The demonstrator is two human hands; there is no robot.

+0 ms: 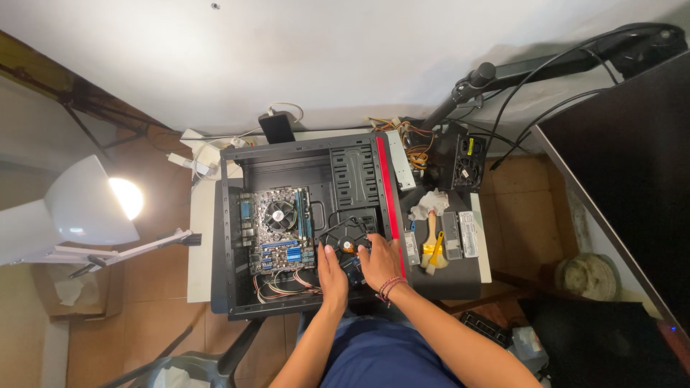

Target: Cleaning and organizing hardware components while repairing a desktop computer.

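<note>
Both hands work inside the open case: left hand flat beside the black fan, right hand nearer, fingers curled on its rim.

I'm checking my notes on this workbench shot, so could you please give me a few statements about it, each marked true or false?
1. Both hands, the left hand and the right hand, are inside the open computer case. True.
2. The black case fan lies just beyond the fingertips. True.
3. The desk lamp is switched off. False: its bulb glows.
4. The motherboard lies outside the case on the floor. False: it sits inside the case, left of the hands.
5. A brush with a wooden handle lies right of the case. True.
6. The right wrist is bare. False: it wears a beaded bracelet.
</note>
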